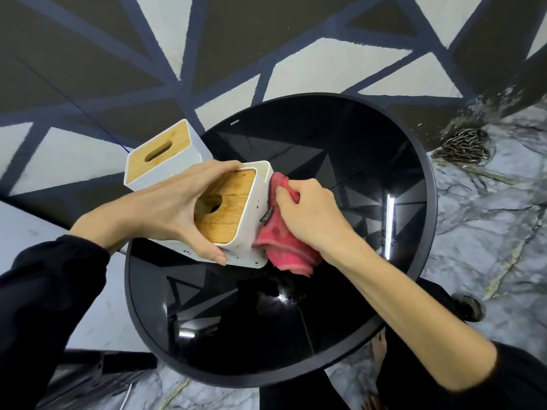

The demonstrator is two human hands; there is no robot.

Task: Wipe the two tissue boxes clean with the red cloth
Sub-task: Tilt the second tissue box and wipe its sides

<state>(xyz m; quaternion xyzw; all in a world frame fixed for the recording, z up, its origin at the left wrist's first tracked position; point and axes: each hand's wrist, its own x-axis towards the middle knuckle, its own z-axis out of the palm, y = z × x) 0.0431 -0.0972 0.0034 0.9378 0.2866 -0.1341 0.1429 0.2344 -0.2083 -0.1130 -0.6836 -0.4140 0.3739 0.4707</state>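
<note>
Under both hands, on the round black glass table [414,184]: two tissue boxes, far-left part of the top.

Near tissue box [236,214]: white shell, rounded corners, bamboo lid with a slot. It is tilted, lid toward the camera. Dark specks show on the white side and along the lower edge. I judge it rigid and light, likely hollow, with smooth and somewhat slippery walls. Best held across opposite walls, as now. The left hand [174,208] spans it, fingers curled over the far wall, thumb clamped on the near lower corner. The lid may lift off if pinched alone, so avoid it.

Far tissue box [161,156]: same make, standing upright just beyond the left fingers, touching or nearly touching the near box. It appears cleaner from here.

Red cloth [281,247]: bunched in the right hand [310,214], fingers closed round a wad of it, pressed against the near box's right wall. The loose tail hangs below the fist. Soft, limp and grippy; it needs bunching to transmit pressure.
</note>
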